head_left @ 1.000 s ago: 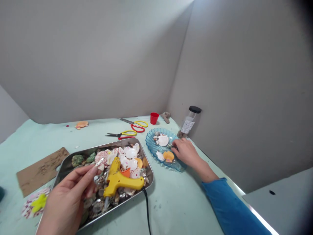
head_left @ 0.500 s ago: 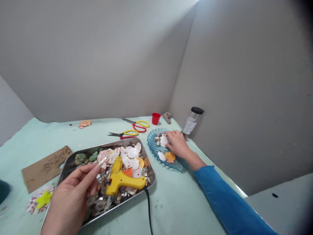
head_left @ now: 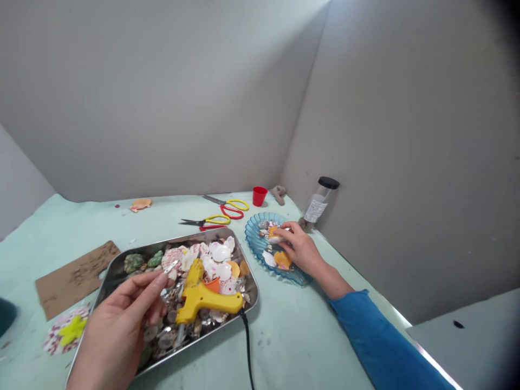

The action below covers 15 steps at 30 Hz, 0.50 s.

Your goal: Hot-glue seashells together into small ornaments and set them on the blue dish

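Observation:
My left hand is over the left part of a metal tray, its thumb and forefinger pinching a small whitish shell piece. A yellow glue gun lies across the mixed shells in that tray. To the right, my right hand reaches over a scalloped blue glass plate. Its fingers are closed on a white shell, partly covered by the fingertips, with orange showing behind it. Nearer on the plate lie another white shell and an orange shell.
Two pairs of scissors lie behind the tray. A red cup and a clear jar with a black lid stand farther back. Brown cardboard is at left. The glue gun's black cord runs off the front.
My right hand has drawn slightly right and nearer, tilting up the white shell, and orange now shows behind it. My left hand has stayed in place with its pinch.

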Each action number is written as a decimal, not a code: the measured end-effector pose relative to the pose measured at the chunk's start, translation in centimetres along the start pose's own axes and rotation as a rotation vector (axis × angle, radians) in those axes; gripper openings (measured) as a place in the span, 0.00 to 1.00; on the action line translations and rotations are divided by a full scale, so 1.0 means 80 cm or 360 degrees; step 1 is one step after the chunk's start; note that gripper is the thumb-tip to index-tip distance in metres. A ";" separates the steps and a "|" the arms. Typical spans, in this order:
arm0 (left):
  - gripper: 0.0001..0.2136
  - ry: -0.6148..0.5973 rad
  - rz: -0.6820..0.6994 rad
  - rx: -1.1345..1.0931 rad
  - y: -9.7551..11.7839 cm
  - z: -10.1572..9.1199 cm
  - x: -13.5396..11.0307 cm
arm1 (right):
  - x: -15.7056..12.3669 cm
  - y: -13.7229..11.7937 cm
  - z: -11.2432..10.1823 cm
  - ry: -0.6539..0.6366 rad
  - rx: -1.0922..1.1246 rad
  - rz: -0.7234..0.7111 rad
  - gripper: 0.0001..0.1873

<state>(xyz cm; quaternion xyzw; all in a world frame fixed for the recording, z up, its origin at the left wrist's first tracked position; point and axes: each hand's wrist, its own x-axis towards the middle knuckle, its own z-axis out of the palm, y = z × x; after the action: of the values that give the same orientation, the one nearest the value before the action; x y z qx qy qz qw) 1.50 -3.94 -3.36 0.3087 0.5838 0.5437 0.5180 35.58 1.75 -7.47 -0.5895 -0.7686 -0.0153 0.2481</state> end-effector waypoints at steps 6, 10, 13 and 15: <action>0.28 -0.0007 -0.0022 -0.0024 -0.004 -0.001 0.003 | -0.013 0.002 -0.002 -0.0115 0.0114 -0.0149 0.14; 0.27 -0.0014 0.0000 -0.0050 -0.009 -0.006 0.008 | -0.017 0.002 -0.003 -0.0160 0.0115 -0.0160 0.10; 0.26 -0.0019 0.0031 -0.0064 -0.011 -0.007 0.010 | -0.019 0.001 -0.003 -0.0182 0.0111 -0.0153 0.10; 0.27 -0.0003 0.0038 -0.0068 -0.012 -0.007 0.010 | -0.020 0.000 -0.004 -0.0198 0.0108 -0.0153 0.10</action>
<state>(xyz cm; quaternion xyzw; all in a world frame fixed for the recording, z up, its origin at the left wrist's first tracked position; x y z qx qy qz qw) 0.93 -3.55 -4.55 0.3051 0.5677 0.5619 0.5185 36.02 0.20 -7.84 -0.5430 -0.8100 0.0356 0.2187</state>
